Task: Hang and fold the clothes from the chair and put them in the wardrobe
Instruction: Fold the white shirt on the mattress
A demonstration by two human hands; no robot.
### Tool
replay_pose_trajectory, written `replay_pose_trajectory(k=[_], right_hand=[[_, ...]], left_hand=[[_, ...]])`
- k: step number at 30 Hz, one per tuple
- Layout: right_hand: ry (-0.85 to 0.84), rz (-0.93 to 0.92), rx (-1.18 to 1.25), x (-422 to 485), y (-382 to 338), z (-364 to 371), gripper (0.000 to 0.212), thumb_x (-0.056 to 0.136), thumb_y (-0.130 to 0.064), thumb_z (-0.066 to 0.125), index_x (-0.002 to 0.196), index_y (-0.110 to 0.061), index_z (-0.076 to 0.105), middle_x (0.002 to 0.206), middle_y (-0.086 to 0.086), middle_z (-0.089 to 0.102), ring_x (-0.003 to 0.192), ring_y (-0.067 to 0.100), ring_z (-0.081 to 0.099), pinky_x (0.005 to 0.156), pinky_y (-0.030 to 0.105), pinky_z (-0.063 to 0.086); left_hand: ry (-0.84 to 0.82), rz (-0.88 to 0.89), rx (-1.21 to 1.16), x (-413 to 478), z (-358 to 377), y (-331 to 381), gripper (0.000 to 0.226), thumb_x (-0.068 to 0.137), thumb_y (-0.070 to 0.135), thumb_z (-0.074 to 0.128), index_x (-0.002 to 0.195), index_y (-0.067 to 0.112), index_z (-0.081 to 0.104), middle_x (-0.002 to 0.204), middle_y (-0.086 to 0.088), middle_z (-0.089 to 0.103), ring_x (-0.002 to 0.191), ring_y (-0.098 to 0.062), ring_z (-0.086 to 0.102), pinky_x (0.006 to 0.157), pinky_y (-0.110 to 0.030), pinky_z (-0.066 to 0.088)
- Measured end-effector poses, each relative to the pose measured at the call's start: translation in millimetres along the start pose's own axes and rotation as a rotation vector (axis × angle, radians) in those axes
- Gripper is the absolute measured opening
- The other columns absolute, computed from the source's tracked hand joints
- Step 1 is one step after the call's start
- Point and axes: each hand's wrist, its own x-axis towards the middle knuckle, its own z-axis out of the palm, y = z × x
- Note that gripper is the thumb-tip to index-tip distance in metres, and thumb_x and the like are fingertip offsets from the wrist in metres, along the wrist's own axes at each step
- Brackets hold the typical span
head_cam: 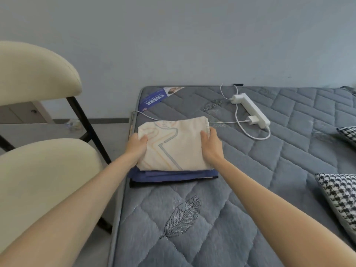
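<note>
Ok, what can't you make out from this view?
Head view only.
- Garments below the cream garment: it covers them; only the blue garment and a dark edge show.
- Fingers of the left hand: under the cloth.
- The houndstooth pillow: cut by the right edge.
- The wardrobe: out of frame.

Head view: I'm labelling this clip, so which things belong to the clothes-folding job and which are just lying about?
Job: cream folded cloth with grey lines, gripped by left hand and right hand; folded blue cloth beneath; cream padded chair.
Lying about: white power strip; white cable; black-and-white houndstooth cushion.
</note>
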Motion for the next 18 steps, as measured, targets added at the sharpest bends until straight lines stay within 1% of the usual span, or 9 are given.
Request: replay_pose_trajectory(k=[2,4,6,8,10,12,13,15,18], right_hand=[[0.015,0.027,-0.020,2.8,12.5,10.2,0.048,0.096,-0.048,0.045,0.134,-0.020,0.041,0.129,0.004,0.054,0.120,0.026,0.050,0.092,0.039,0.040],[0.069,0.086,-0.124,7.3,21.7,16.5,0.058,0.092,-0.059,0.045,0.138,-0.025,0.039,0.136,0.005,0.048,0.127,0.030,0.041,0.102,0.047,0.033],[0.104,0.180,-0.209,10.2,29.1,19.5,0.067,0.088,-0.068,0.042,0.143,-0.031,0.033,0.144,0.006,0.040,0.132,0.034,0.031,0.108,0.052,0.024],[0.071,0.244,-0.134,12.8,38.3,22.7,0.074,0.083,-0.075,0.040,0.145,-0.037,0.025,0.148,0.007,0.035,0.133,0.037,0.030,0.109,0.054,0.023],[0.024,0.267,-0.003,14.7,46.7,25.8,0.087,0.072,-0.085,0.041,0.145,-0.042,0.022,0.148,0.004,0.037,0.131,0.036,0.036,0.109,0.054,0.028],[-0.004,0.288,0.068,18.0,52.4,28.2,0.102,0.056,-0.095,0.038,0.144,-0.046,0.020,0.145,0.001,0.042,0.130,0.034,0.040,0.109,0.055,0.030],[-0.020,0.299,0.092,20.0,53.7,29.1,0.108,0.051,-0.098,0.038,0.144,-0.047,0.019,0.145,0.000,0.043,0.131,0.034,0.040,0.110,0.054,0.029],[-0.061,0.313,0.137,22.8,55.3,30.1,0.116,0.046,-0.099,0.042,0.146,-0.045,0.018,0.146,0.000,0.042,0.132,0.032,0.040,0.112,0.052,0.028],[-0.112,0.283,0.141,24.9,53.9,29.9,0.116,0.049,-0.096,0.046,0.148,-0.042,0.019,0.144,-0.005,0.045,0.133,0.027,0.041,0.112,0.050,0.028]], left_hand=[[0.034,-0.031,0.127,10.3,13.1,-12.8,0.046,0.101,0.034,0.036,0.131,-0.001,0.042,0.136,-0.022,0.046,0.124,-0.036,0.043,0.101,-0.039,0.036],[0.095,-0.083,0.186,15.8,22.7,-18.7,0.058,0.098,0.047,0.038,0.135,0.003,0.039,0.141,-0.022,0.038,0.131,-0.038,0.034,0.107,-0.044,0.028],[0.096,-0.108,0.078,14.4,29.4,-21.7,0.074,0.089,0.065,0.042,0.140,0.012,0.033,0.144,-0.017,0.035,0.133,-0.037,0.031,0.108,-0.046,0.026],[0.051,-0.060,-0.066,11.0,33.9,-27.2,0.089,0.078,0.077,0.044,0.145,0.020,0.027,0.146,-0.009,0.038,0.132,-0.033,0.037,0.109,-0.045,0.029],[-0.009,-0.021,-0.116,8.9,36.7,-32.0,0.096,0.074,0.080,0.048,0.149,0.026,0.022,0.148,-0.002,0.040,0.134,-0.029,0.039,0.110,-0.042,0.027],[-0.060,-0.017,-0.147,16.3,39.7,-38.8,0.112,0.059,0.088,0.052,0.150,0.032,0.019,0.148,0.003,0.041,0.134,-0.026,0.040,0.113,-0.042,0.025],[-0.079,-0.017,-0.159,22.0,40.8,-41.8,0.119,0.051,0.091,0.055,0.149,0.034,0.020,0.147,0.005,0.042,0.133,-0.024,0.041,0.114,-0.044,0.026],[-0.110,-0.021,-0.174,33.2,42.7,-48.0,0.125,0.043,0.092,0.061,0.148,0.034,0.023,0.143,0.008,0.045,0.130,-0.021,0.044,0.113,-0.047,0.029],[-0.167,-0.033,-0.214,45.5,44.2,-55.1,0.118,0.044,0.087,0.070,0.143,0.033,0.033,0.134,0.013,0.053,0.122,-0.014,0.052,0.110,-0.043,0.036]])
